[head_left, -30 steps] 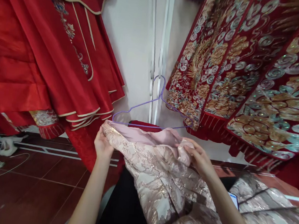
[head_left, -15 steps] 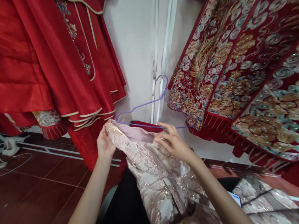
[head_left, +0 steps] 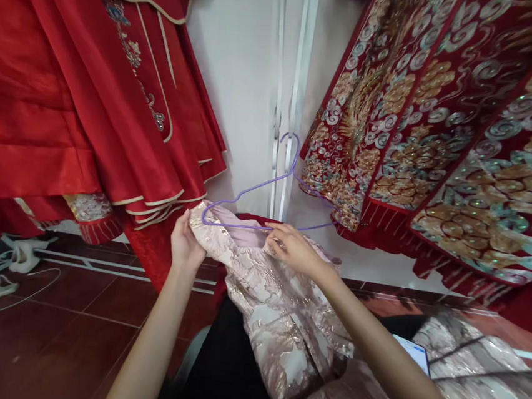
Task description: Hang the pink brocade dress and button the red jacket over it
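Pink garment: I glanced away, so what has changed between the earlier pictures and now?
The right hand let go of the pink garment at its right edge and moved left to mid-opening, by the bar of the hanger; whether it grips the bar is unclear. The edge in the left hand rose, now behind the hanger's left end. Unchanged: the left hand's hold, the red garments hanging.

My right forearm (head_left: 375, 337) hides part of the phone (head_left: 414, 352), whose writing is too small to read; my view's bottom edge cuts off the brocade garment (head_left: 287, 346).
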Tool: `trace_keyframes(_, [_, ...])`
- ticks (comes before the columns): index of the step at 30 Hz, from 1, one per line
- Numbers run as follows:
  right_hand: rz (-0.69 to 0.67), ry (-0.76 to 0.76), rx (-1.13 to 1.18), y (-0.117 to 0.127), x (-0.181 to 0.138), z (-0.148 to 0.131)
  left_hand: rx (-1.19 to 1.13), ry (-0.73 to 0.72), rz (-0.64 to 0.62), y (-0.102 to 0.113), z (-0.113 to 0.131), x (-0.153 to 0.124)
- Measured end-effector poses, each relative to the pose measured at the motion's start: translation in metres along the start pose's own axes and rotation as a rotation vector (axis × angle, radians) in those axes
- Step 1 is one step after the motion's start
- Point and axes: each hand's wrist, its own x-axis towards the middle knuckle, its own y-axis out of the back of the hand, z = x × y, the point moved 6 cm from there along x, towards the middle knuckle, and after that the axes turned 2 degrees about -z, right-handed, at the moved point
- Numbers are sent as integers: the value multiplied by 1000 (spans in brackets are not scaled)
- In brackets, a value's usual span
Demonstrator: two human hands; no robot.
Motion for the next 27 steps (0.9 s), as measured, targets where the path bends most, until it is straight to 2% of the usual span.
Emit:
trace_keyframes(7, [47,-74,-60,-6,5,15,-96,-49,-47,12,2,-12])
trace_keyframes(12, [25,-153,-142,-10,12,15,8,-65,-88,1,6,-15])
trace_keyframes(19, [43,-152,-121,-11,12,16,-24,-48,66,35,7,-24])
trace_keyframes(23, [58,-139,-156,-17,13,5,179,-143,-40,16,11,-21])
trace_keyframes(27, [71,-111,-137,-19,12,-7,444,-359,-61,-10,23,-11])
